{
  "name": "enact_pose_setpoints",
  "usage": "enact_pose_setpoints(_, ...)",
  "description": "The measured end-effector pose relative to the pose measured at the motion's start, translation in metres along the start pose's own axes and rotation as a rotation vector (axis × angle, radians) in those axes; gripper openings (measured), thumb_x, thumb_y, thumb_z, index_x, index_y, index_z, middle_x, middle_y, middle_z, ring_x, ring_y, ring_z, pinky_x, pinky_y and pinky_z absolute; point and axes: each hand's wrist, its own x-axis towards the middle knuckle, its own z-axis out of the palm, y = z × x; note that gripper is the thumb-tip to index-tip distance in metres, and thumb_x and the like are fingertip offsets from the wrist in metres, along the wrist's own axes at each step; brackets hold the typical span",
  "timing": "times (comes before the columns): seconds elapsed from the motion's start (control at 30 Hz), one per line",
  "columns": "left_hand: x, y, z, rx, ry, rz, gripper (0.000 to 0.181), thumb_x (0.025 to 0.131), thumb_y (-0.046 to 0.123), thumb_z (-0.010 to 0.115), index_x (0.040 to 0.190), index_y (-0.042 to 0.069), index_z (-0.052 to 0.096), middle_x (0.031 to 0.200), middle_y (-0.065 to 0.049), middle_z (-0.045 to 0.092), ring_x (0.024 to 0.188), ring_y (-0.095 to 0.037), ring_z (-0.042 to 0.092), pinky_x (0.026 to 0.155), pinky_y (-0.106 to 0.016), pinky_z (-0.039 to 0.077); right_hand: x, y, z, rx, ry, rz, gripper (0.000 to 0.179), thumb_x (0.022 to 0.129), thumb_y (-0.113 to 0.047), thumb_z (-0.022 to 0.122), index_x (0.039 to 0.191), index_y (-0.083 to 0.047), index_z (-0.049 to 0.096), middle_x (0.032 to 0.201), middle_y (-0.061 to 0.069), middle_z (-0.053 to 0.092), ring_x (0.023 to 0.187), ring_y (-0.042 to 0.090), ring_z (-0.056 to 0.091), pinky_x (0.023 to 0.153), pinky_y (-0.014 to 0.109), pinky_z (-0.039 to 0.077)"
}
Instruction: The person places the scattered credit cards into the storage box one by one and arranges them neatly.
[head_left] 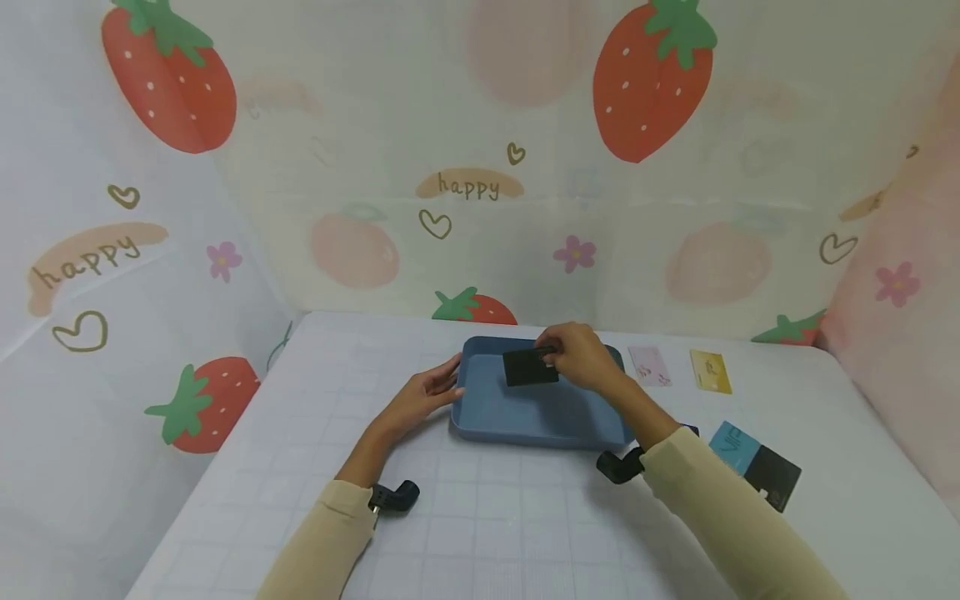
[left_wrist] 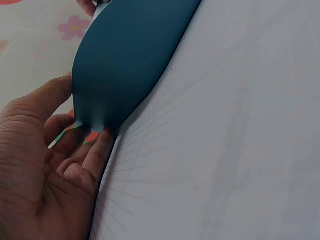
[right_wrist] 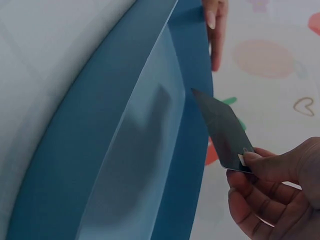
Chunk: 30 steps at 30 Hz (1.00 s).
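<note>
My right hand (head_left: 581, 354) pinches a black card (head_left: 528, 367) between thumb and fingers, above the blue tray (head_left: 480, 429). In the right wrist view the card (right_wrist: 222, 127) is tilted, its near corner under the thumb, where a small light mark shows. The card and hand cast a shadow on the tray floor. My left hand (head_left: 420, 400) holds the tray's left end. In the left wrist view its thumb and fingertips touch the outer wall of the tray (left_wrist: 125, 55), some fingers bent near the base.
Right of the tray lie a pink card (head_left: 649, 367) and a yellow card (head_left: 710, 372). Nearer, a blue VIP card (head_left: 733, 447) adjoins another black card (head_left: 772, 477). A dark blue edge shows behind the right wrist. Strawberry-printed sheets surround the white table (head_left: 480, 517).
</note>
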Motion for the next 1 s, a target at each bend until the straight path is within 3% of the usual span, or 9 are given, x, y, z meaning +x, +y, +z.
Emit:
enact_pose_setpoints(0.23, -0.002, -0.002, 0.002, 0.014, -0.009, -0.004, 0.072, 0.101, 0.021, 0.067, 0.16, 0.008, 0.028, 0.165, -0.009, 0.029, 0.147, -0.026, 0.036, 0.115, -0.037, 0.035, 0.007, -0.003, 0.01, 0.029, -0.034, 0.026, 0.018, 0.087, 0.007, 0.072, 0.104, 0.001, 0.076, 0.068, 0.005, 0.054, 0.067, 0.018, 0.048, 0.069, 0.036, 0.047)
enact_pose_setpoints(0.5, 0.002, 0.0, 0.0, 0.021, 0.001, 0.021, 0.071, 0.101, 0.019, 0.066, 0.16, 0.007, 0.029, 0.164, -0.009, 0.029, 0.147, -0.026, 0.037, 0.115, -0.039, 0.035, 0.022, -0.006, 0.019, 0.054, -0.031, 0.014, 0.015, 0.088, 0.006, 0.074, 0.103, 0.003, 0.075, 0.067, 0.006, 0.053, 0.063, 0.017, 0.045, 0.065, 0.035, 0.045)
enact_pose_setpoints(0.73, 0.003, -0.001, -0.001, 0.018, 0.0, 0.022, 0.071, 0.101, 0.02, 0.066, 0.16, 0.009, 0.03, 0.164, -0.007, 0.03, 0.146, -0.025, 0.038, 0.115, -0.04, 0.035, 0.031, -0.007, 0.03, 0.102, -0.051, 0.056, 0.016, 0.088, 0.007, 0.073, 0.104, 0.005, 0.075, 0.065, 0.005, 0.052, 0.057, 0.014, 0.061, 0.058, 0.029, 0.055)
enact_pose_setpoints(1.0, 0.002, 0.0, -0.001, 0.005, 0.006, 0.014, 0.07, 0.101, 0.02, 0.066, 0.16, 0.012, 0.031, 0.164, -0.003, 0.032, 0.146, -0.023, 0.039, 0.114, -0.037, 0.036, 0.037, -0.006, 0.041, 0.119, -0.063, 0.061, 0.016, 0.089, 0.006, 0.071, 0.105, 0.006, 0.075, 0.062, 0.006, 0.057, 0.058, 0.02, 0.066, 0.056, 0.028, 0.053)
